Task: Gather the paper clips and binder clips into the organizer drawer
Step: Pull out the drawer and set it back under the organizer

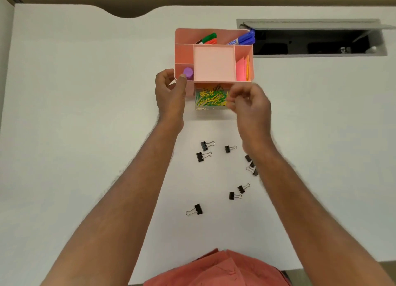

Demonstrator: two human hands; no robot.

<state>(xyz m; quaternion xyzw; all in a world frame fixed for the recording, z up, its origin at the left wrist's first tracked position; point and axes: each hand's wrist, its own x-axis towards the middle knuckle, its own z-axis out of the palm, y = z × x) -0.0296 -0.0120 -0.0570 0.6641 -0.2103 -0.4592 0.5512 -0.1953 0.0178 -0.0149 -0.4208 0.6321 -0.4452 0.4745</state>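
I note left hand [170, 93] gripping organizer [184, 54], right hand [248, 102] blurred over drawer [211, 99], grip indeterminate, binder clips [203, 156] loose on desk [85, 114].

One organizer [214, 63], nine binder clips [203, 156], many paper clips [211, 97], two hands [170, 93].

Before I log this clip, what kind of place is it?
Probably an office desk: a white desktop with a cable hatch, a pink organizer holding markers, and binder clips scattered in front.
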